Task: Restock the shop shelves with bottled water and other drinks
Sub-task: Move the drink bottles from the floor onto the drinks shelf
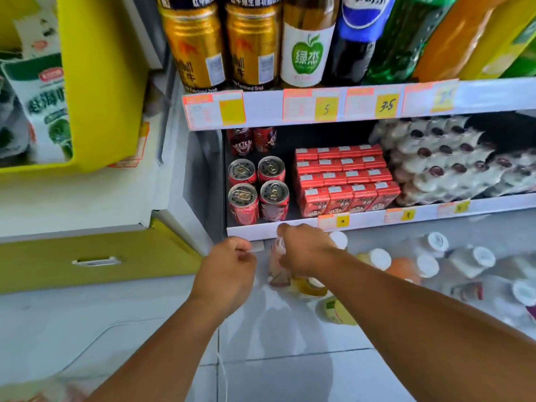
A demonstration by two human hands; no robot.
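Both arms reach in low at the drinks shelving. The right hand (304, 249) is down at the front lip of the middle shelf (290, 229), fingers curled over the top of a pinkish plastic-wrapped bottle (279, 266) that stands just below that lip, at the left end of the bottom row. The wrapping blurs the bottle, so its label cannot be read. The left hand (229, 274) hangs just beside it, to the left, fingers loosely curled with the thumb tucked toward the fingertips; whether it pinches a bit of the wrap or holds nothing, I cannot tell.

To the right of the gripped bottle runs a row of white-capped bottles (380, 258), some yellow, some orange, under clear film that glares. Up on the middle shelf, four red cans (258, 187) stand in a square at the left, two more red cans (252, 139) behind them. Beside those sits a block of red drink cartons (345, 178), packed tight in rows, and further right a wrapped pack of small white bottles with dark caps (441, 158).

The top shelf carries two gold cans (223, 44), an apple-label bottle (309, 50), a blue-label cola bottle (356, 33), then green and orange bottles leaning in the wide-angle view. Price tags (326, 107) in orange and yellow line the shelf edges. Off to the left, a yellow bin (104, 82) holds a white-and-green packet (48, 103).
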